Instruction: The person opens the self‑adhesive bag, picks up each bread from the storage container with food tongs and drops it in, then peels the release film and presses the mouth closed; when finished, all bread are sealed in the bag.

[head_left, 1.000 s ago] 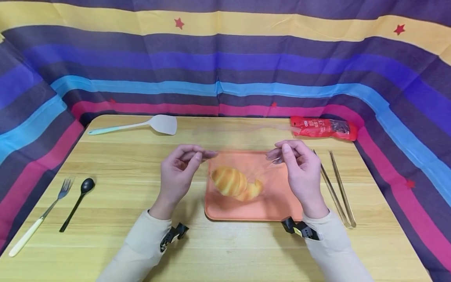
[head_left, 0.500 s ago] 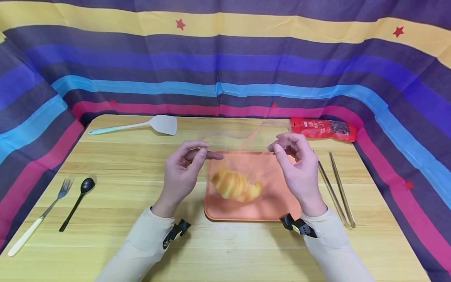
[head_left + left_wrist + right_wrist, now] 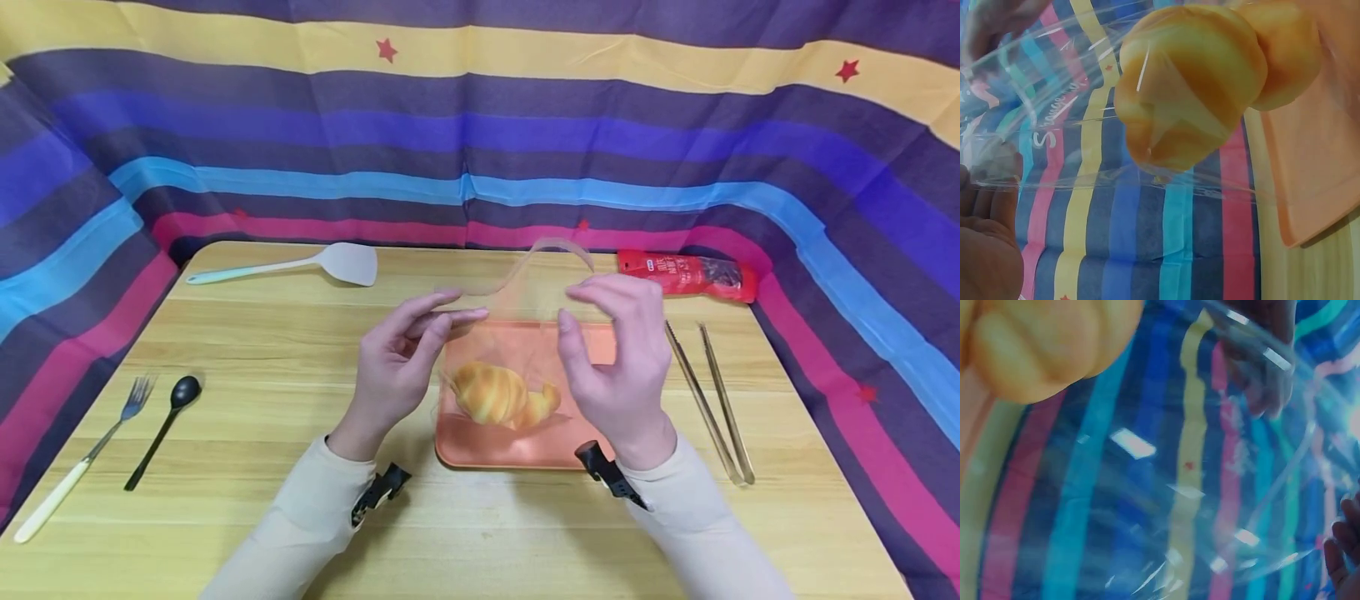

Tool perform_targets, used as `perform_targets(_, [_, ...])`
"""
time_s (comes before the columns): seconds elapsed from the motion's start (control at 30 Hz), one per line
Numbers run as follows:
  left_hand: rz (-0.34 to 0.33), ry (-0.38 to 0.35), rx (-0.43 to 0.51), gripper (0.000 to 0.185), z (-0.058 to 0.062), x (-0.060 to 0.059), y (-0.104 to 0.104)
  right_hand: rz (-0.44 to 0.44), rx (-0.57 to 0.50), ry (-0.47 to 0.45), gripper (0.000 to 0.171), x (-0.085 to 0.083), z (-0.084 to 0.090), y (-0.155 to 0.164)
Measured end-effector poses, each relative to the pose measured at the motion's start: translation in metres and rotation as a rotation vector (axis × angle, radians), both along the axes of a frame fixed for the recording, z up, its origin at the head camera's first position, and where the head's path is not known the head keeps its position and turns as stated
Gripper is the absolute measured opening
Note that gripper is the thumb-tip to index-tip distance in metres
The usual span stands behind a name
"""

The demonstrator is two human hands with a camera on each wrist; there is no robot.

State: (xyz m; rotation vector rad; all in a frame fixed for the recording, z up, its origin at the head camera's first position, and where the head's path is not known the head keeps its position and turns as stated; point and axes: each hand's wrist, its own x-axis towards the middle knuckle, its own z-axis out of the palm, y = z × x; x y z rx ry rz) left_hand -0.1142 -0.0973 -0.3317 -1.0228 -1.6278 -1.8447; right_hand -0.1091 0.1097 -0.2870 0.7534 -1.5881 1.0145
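Striped curtain [image 3: 465, 133] behind wooden counter [image 3: 487, 533], croissant [image 3: 491, 396] in clear bag [image 3: 517, 337] over orange tray [image 3: 465, 446], right grip [image 3: 626, 358] spread, left grip [image 3: 393, 358] at the bag, pinching or not I can't tell, white lettering [image 3: 1050, 119] distinct only in left-wrist view

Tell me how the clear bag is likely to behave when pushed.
The bag is probably floppy: its film wrinkles and its upper edge curves loosely. Its glossy glints suggest it may feel slippery. Most of its weight is likely at the croissant, which shows through it.
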Motion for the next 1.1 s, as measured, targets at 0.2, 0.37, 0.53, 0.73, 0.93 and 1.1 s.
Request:
perform_targets(0.2, [0.014, -0.012, 0.011, 0.025, 0.005, 0.003, 0.002, 0.039, 0.287, 0.142, 0.014, 0.009, 0.019, -0.020])
perform_targets(0.37, [0.143, 0.020, -0.070, 0.032, 0.005, 0.004, -0.001, 0.047, 0.434, 0.080, 0.009, 0.004, 0.023, -0.033])
perform_targets(0.53, [0.154, 0.109, -0.097, 0.035, 0.005, 0.004, 0.000, 0.038, 0.473, 0.065, 0.012, 0.000, 0.021, -0.040])
perform_targets(0.73, [0.147, 0.138, -0.133, 0.039, 0.010, 0.006, -0.001, 0.038, 0.487, 0.104, 0.012, -0.002, 0.022, -0.040])
perform_targets(0.93, [0.193, 0.157, -0.162, 0.038, 0.012, 0.008, -0.001, 0.013, 0.522, 0.177, 0.009, -0.004, 0.025, -0.037])
perform_targets(1.1, [0.235, 0.177, -0.179, 0.038, 0.010, 0.009, 0.000, -0.016, 0.526, 0.245, 0.007, -0.004, 0.026, -0.036])
